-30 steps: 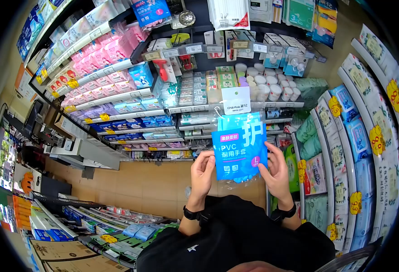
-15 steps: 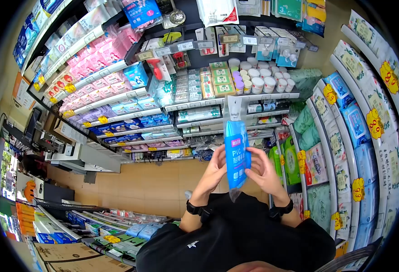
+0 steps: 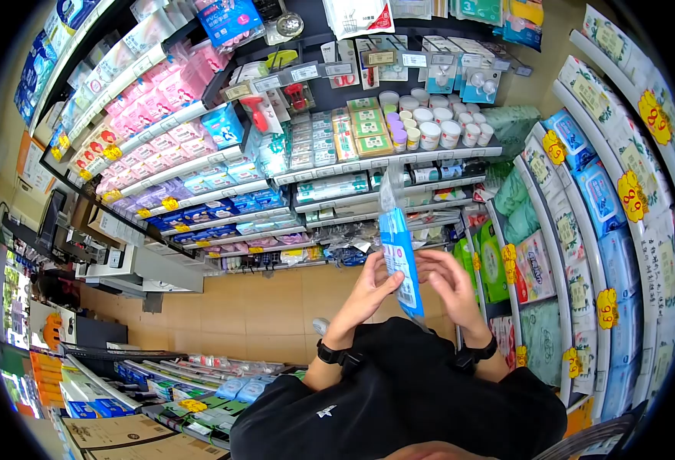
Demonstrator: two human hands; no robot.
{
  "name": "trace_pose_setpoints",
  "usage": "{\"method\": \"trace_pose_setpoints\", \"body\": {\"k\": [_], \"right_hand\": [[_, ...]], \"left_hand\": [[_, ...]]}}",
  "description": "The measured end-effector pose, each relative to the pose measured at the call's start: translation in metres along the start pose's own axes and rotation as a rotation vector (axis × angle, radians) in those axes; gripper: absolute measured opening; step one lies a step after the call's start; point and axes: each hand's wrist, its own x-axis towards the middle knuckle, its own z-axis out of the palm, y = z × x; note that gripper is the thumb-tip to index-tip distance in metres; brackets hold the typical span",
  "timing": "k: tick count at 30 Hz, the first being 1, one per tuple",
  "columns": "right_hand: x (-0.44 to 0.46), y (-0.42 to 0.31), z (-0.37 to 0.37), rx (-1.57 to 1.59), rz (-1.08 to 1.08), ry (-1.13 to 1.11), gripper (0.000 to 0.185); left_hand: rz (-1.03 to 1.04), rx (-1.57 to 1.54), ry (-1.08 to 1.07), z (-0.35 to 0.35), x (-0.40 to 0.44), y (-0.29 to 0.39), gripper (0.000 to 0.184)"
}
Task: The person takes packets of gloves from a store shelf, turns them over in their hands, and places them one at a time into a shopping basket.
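Hands (image 3: 410,287) around blue glove packet (image 3: 400,257)

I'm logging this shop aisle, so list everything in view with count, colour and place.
Packet: one, blue and white, at the hands
Glove packet: one, blue, hanging top left
Ladle: one, metallic, hanging beside it
Tubs: many, mostly white, centre shelf
Packs: many, pink, left shelves
Wipes packs: several, blue, right shelves
Price tags: many, yellow, shelf edges
Cardboard: uncounted, brown, lower left
Floor: tan, middle
Other goods: too small to count
Wristbands: two, black
Left hand: one, bare, gripping packet
Right hand: one, bare, packet's right
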Motion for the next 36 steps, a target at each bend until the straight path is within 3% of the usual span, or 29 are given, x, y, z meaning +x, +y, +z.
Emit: {"method": "trace_pose_setpoints", "body": {"k": [7,12,16,36], "right_hand": [[-0.008,-0.010,-0.002,-0.034,-0.071,0.094,0.040],[-0.009,0.002,-0.012,-0.043,-0.046,0.148,0.036],[-0.007,0.015,-0.023,-0.021,-0.018,0.223,0.033],[-0.003,0.016,-0.023,-0.013,0.012,0.280,0.033]], "left_hand": [[0.055,0.126,0.183,-0.001,-0.004,-0.005,0.070],[0.126,0.124,0.253,-0.004,-0.006,0.001,0.045],[0.173,0.078,0.305,-0.010,-0.006,0.003,0.036],[0.219,-0.063,0.298,-0.017,-0.006,0.020,0.021]]}}
